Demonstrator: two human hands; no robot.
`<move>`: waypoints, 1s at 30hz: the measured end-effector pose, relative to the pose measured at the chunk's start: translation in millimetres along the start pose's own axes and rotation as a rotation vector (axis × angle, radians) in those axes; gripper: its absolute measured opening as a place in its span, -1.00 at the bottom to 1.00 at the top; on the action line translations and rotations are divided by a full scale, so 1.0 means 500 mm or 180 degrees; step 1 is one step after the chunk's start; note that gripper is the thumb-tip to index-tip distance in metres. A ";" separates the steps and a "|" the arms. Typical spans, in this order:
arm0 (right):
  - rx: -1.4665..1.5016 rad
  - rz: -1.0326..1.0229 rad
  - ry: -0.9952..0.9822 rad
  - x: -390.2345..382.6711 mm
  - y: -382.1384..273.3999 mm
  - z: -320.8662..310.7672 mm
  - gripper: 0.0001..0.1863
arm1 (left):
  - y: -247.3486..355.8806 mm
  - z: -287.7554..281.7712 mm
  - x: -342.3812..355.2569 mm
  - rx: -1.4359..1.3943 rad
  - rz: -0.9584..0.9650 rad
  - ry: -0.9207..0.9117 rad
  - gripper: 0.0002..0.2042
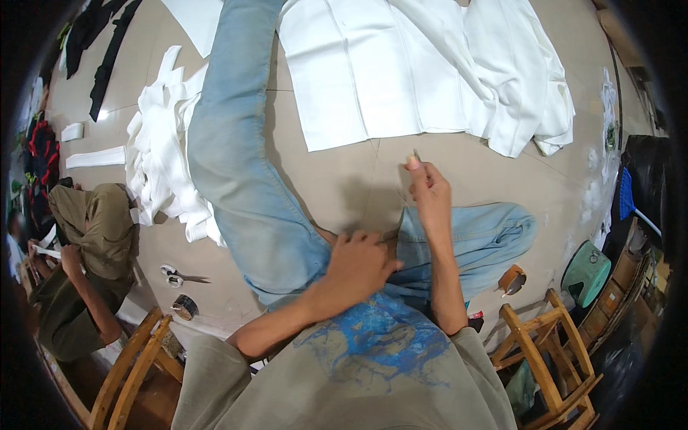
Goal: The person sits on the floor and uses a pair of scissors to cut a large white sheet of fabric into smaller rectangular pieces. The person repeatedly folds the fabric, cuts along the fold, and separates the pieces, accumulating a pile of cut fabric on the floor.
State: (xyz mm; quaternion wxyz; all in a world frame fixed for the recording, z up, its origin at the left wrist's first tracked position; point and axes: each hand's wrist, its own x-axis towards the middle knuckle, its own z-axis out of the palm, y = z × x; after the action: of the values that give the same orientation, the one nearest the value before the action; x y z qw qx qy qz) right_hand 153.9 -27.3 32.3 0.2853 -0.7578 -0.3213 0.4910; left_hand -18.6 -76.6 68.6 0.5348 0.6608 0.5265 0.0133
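My right hand [430,190] is raised over the floor, thumb and fingertips pinched on a small thin piece [417,154] that is too small to name. Just beyond it lies a wide white cloth [344,93], seamed in long panels and bunched up at its right side. My left hand [356,266] rests between my legs near my ankle, palm down, with fingers stretched and thumb apart. Nothing shows in it. I am sitting on the floor in faded blue jeans [236,172], the left leg stretched forward and the right one folded.
White fabric strips [161,143] are heaped left of my leg. Scissors [183,276] and a dark tape roll [185,307] lie nearby; a brown tape roll [512,279] sits at right. Wooden stools [548,351] flank me. A co-worker's hand [70,259] holds a white strip at far left.
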 end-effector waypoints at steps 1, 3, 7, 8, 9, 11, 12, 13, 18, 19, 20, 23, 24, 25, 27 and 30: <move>0.0603 0.0024 -0.0222 0.019 0.046 0.024 -0.53 | -0.004 -0.024 -0.003 -0.0150 -0.0132 -0.0119 -0.54; 0.0963 0.0331 -0.0281 0.026 0.030 0.055 -0.53 | -0.022 -0.050 0.022 -0.1260 -0.0498 -0.0091 -0.53; 0.2009 0.0805 -0.0517 0.078 -0.003 0.101 -0.52 | -0.122 -0.043 0.164 -0.4637 -0.1094 0.0470 -0.57; 0.1996 0.0827 -0.0532 0.081 -0.009 0.107 -0.52 | -0.122 -0.044 0.187 -0.5353 -0.1150 0.0541 -0.59; 0.1983 0.0850 -0.0547 0.084 -0.015 0.113 -0.51 | -0.120 -0.040 0.202 -0.5529 -0.0985 0.0642 -0.62; 0.1932 0.0856 -0.0547 0.079 -0.025 0.122 -0.50 | -0.110 -0.030 0.224 -0.5895 -0.0682 0.0882 -0.67; 0.1986 0.0889 -0.0453 0.078 -0.021 0.121 -0.50 | -0.105 -0.022 0.230 -0.5897 -0.0602 0.1068 -0.69; 0.2044 0.0923 -0.0357 0.077 -0.015 0.118 -0.50 | -0.101 -0.013 0.235 -0.5892 -0.0525 0.1251 -0.71; 0.2163 0.1119 -0.0461 0.075 -0.009 0.115 -0.52 | -0.100 -0.038 0.247 -0.4903 -0.0617 0.1483 -0.64; 0.2265 0.1059 -0.0561 0.082 -0.002 0.123 -0.52 | -0.102 -0.048 0.250 -0.4628 -0.0733 0.1385 -0.63; 0.2366 0.0996 -0.0661 0.087 0.002 0.131 -0.52 | -0.103 -0.054 0.251 -0.4351 -0.0843 0.1289 -0.63; 0.2323 0.0730 -0.0179 0.111 0.020 0.152 -0.65 | -0.105 -0.061 0.250 -0.4010 -0.0897 0.1319 -0.62; 0.2259 0.0621 -0.0047 0.117 0.028 0.156 -0.67 | -0.103 -0.061 0.252 -0.3921 -0.0884 0.1339 -0.63; 0.2141 0.0452 0.0073 0.119 0.032 0.159 -0.68 | -0.101 -0.059 0.253 -0.3843 -0.0874 0.1361 -0.63; 0.1902 0.0113 0.0315 0.120 0.039 0.163 -0.68 | -0.108 -0.057 0.257 -0.3807 -0.0783 0.1334 -0.64; 0.1779 0.0263 0.0253 0.107 0.017 0.151 -0.68 | -0.127 -0.053 0.263 -0.3762 -0.0691 0.1283 -0.63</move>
State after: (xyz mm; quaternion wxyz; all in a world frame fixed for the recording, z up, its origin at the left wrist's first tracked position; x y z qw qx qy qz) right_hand 102.0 17.2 -30.6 0.4753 -0.6809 -0.1308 0.5416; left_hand -18.9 26.9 -37.7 0.6981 0.1813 0.5845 0.3717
